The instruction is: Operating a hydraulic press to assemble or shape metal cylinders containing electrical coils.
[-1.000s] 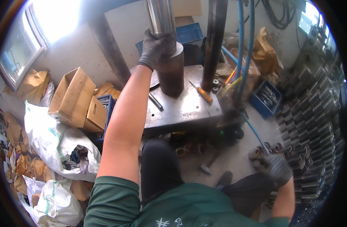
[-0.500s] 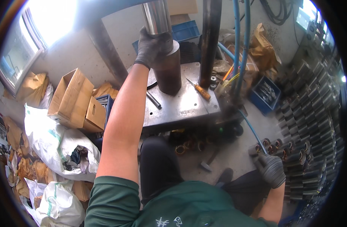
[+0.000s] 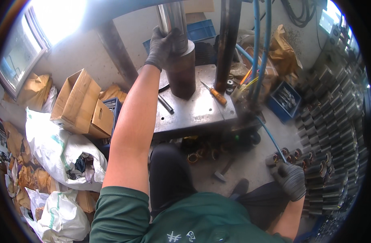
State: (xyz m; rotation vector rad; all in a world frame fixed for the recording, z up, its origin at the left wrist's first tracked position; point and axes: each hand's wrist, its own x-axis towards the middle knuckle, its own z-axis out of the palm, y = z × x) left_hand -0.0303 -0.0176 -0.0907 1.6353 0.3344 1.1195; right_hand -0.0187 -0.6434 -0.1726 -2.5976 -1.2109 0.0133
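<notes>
Left hand (image 3: 166, 46), gloved, is wrapped round the shiny cylinder (image 3: 172, 16) at top centre of the frame, just over the dark block (image 3: 181, 79); can't tell if those two touch. Right hand (image 3: 290, 181) is clenched on the blue rod (image 3: 270, 135), lower right. An orange-handled tool (image 3: 218, 96) lies on the plate (image 3: 193, 115), upper middle.

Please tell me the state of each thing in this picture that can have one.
Left hand: gripping the shiny metal cylinder
Shiny metal cylinder: upright
Dark cylinder: standing on the metal plate
Right hand: closed around the blue rod
Blue rod: slanting
Orange-handled screwdriver: lying on the plate
Hammer: lying on floor
Taller cardboard box: open
Large white sack: open
Blue parts bin: open
</notes>
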